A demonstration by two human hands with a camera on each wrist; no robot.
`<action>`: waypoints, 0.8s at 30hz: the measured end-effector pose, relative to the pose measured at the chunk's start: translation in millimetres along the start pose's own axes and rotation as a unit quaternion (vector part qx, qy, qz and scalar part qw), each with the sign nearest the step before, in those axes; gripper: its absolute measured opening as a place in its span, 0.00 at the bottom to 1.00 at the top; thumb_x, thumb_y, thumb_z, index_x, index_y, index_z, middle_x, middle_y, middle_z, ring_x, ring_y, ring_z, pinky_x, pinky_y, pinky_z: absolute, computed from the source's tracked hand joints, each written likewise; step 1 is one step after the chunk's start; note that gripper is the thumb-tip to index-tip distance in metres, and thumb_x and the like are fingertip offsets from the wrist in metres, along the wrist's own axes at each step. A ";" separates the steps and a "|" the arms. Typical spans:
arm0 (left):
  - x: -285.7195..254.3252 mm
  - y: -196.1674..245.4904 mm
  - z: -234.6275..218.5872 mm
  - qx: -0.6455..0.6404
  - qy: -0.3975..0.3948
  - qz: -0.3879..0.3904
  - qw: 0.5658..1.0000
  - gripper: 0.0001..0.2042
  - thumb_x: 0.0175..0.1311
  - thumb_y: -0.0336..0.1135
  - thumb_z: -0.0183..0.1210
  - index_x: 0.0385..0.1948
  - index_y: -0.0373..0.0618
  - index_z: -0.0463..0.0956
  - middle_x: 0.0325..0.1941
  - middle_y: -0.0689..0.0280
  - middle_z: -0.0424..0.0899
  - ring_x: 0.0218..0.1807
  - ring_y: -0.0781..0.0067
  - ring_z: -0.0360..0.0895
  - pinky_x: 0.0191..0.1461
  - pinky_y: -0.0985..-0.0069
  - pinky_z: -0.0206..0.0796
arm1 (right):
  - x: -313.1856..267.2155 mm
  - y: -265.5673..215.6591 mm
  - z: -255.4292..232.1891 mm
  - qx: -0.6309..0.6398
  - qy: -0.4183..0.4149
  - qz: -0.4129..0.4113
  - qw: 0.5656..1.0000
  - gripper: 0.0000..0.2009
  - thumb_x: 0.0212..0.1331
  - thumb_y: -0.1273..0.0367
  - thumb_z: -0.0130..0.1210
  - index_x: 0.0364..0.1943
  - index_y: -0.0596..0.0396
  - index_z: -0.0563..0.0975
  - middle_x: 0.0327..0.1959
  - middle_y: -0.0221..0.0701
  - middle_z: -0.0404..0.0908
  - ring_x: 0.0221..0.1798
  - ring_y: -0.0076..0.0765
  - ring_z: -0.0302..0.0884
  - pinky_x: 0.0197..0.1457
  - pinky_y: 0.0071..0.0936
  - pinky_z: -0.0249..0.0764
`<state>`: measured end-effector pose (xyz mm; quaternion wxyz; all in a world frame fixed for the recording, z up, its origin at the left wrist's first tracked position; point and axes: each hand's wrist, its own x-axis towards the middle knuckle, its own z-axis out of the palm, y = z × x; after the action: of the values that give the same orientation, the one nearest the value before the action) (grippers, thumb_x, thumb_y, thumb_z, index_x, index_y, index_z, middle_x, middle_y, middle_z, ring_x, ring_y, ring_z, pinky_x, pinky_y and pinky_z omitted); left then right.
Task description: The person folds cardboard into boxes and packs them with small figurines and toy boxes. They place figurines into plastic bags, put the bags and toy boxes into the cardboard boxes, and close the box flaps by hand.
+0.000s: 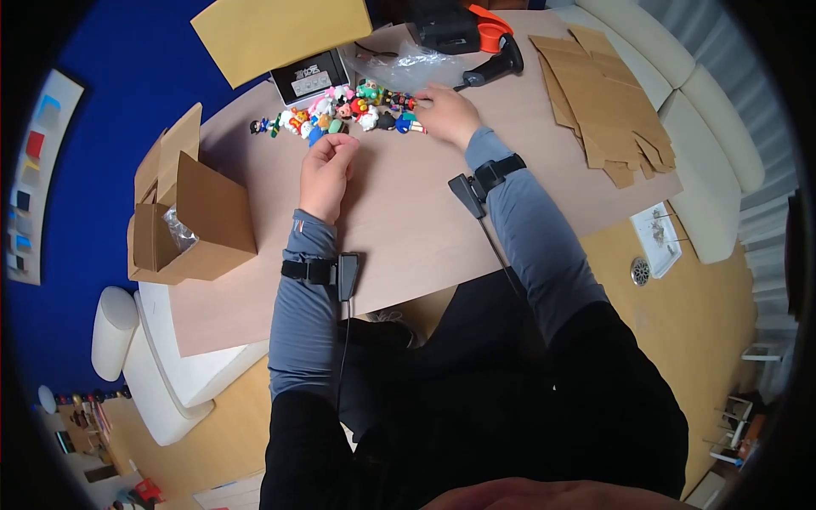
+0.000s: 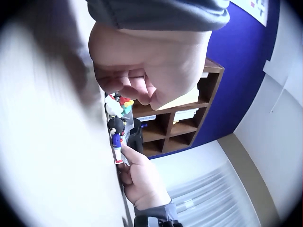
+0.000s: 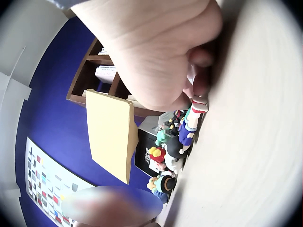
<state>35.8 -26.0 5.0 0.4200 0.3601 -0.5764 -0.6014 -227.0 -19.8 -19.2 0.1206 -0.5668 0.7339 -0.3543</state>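
Figurines (image 1: 370, 119) lie clustered on the table (image 1: 408, 204), left hand (image 1: 325, 178) curled beside them, seemingly empty, right hand (image 1: 450, 115) at their right edge, its grip unclear; handling them seems underway, the next move calling for light, precise fingertips.

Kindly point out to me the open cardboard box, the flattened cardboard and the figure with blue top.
Open cardboard box (image 1: 217, 221), head view: its side wall.
Flattened cardboard (image 1: 608, 102), head view: middle of its upper sheet.
Figure with blue top (image 2: 117, 140), left wrist view: its torso.
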 end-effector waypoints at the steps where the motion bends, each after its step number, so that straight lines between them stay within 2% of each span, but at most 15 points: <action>1: -0.1 -3.0 -1.6 -0.001 0.001 -0.006 1.000 0.03 0.70 0.32 0.61 0.39 0.45 0.79 0.28 0.79 0.75 0.26 0.89 0.65 0.29 0.86 0.56 | -0.1 -3.9 -3.1 0.016 -0.030 0.017 0.999 0.24 0.56 0.59 0.57 0.55 0.55 0.83 0.63 0.47 0.79 0.64 0.53 0.77 0.69 0.38 0.70; 8: -6.5 -1.7 1.0 -0.010 -0.009 -0.017 1.000 0.02 0.69 0.32 0.61 0.38 0.46 0.79 0.27 0.79 0.74 0.26 0.89 0.65 0.28 0.86 0.54 | 1.4 3.6 6.2 0.016 0.038 -0.025 0.999 0.24 0.57 0.60 0.57 0.54 0.60 0.82 0.58 0.49 0.82 0.60 0.54 0.80 0.67 0.39 0.73; 10: -5.0 -5.3 -0.5 -0.006 -0.009 -0.019 1.000 0.03 0.69 0.32 0.61 0.38 0.46 0.79 0.28 0.79 0.75 0.26 0.89 0.65 0.28 0.86 0.54 | -1.2 -1.0 2.3 0.095 0.116 -0.056 0.987 0.21 0.57 0.63 0.58 0.53 0.59 0.83 0.54 0.47 0.84 0.57 0.53 0.81 0.63 0.38 0.75; 13: -4.3 -6.4 0.6 0.000 -0.009 -0.019 1.000 0.03 0.69 0.32 0.62 0.38 0.46 0.79 0.28 0.79 0.75 0.26 0.90 0.65 0.28 0.86 0.54 | -15.1 -29.5 -26.1 0.135 0.112 -0.034 0.984 0.20 0.58 0.64 0.59 0.54 0.58 0.83 0.51 0.46 0.85 0.57 0.51 0.82 0.63 0.33 0.75; 17: -4.6 -6.7 1.0 0.015 -0.015 -0.021 1.000 0.04 0.69 0.32 0.62 0.39 0.46 0.79 0.28 0.79 0.76 0.27 0.90 0.65 0.28 0.87 0.55 | -9.2 -16.6 -19.1 0.096 0.159 -0.058 0.981 0.18 0.58 0.64 0.59 0.51 0.56 0.84 0.48 0.44 0.85 0.55 0.50 0.83 0.60 0.36 0.77; 19: -5.3 -7.7 0.1 0.020 -0.018 -0.025 0.999 0.04 0.69 0.33 0.62 0.40 0.45 0.79 0.28 0.79 0.76 0.28 0.90 0.66 0.29 0.87 0.55 | 4.8 12.5 5.1 -0.025 0.299 -0.131 0.945 0.15 0.58 0.64 0.59 0.48 0.51 0.86 0.52 0.41 0.84 0.52 0.51 0.84 0.58 0.43 0.78; 20: -5.6 -8.1 0.1 0.025 -0.022 -0.028 0.999 0.04 0.68 0.33 0.62 0.40 0.45 0.80 0.28 0.79 0.76 0.28 0.90 0.66 0.29 0.87 0.56 | 6.4 16.7 9.9 -0.025 0.299 -0.131 0.945 0.15 0.58 0.64 0.59 0.48 0.51 0.86 0.52 0.41 0.84 0.52 0.51 0.84 0.58 0.43 0.78; 22: -5.4 -8.9 0.7 0.028 -0.024 -0.030 0.999 0.05 0.68 0.33 0.62 0.40 0.45 0.80 0.28 0.79 0.76 0.28 0.90 0.66 0.30 0.87 0.56 | 8.7 27.9 16.1 -0.116 0.254 -0.047 0.959 0.14 0.60 0.63 0.58 0.48 0.48 0.86 0.51 0.41 0.85 0.51 0.51 0.85 0.56 0.46 0.79; 23: -5.3 -8.6 1.3 0.031 -0.025 -0.032 0.999 0.05 0.68 0.33 0.62 0.40 0.45 0.80 0.28 0.79 0.75 0.28 0.90 0.66 0.30 0.87 0.57 | 8.1 24.5 9.9 -0.117 0.254 -0.047 0.959 0.14 0.60 0.63 0.58 0.48 0.48 0.86 0.51 0.41 0.85 0.51 0.51 0.85 0.56 0.46 0.79; 24: -5.3 -8.2 1.7 0.031 -0.026 -0.031 0.999 0.05 0.68 0.33 0.62 0.40 0.45 0.80 0.28 0.79 0.75 0.28 0.90 0.66 0.30 0.87 0.57 | 9.1 21.5 2.0 -0.112 0.169 -0.016 0.979 0.14 0.61 0.63 0.57 0.47 0.47 0.87 0.50 0.41 0.85 0.51 0.51 0.84 0.55 0.46 0.79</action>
<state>35.6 -20.6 -3.3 0.3747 0.3752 -0.5935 -0.6054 -244.9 -26.7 -32.7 -0.0748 -0.5203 0.7696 -0.3625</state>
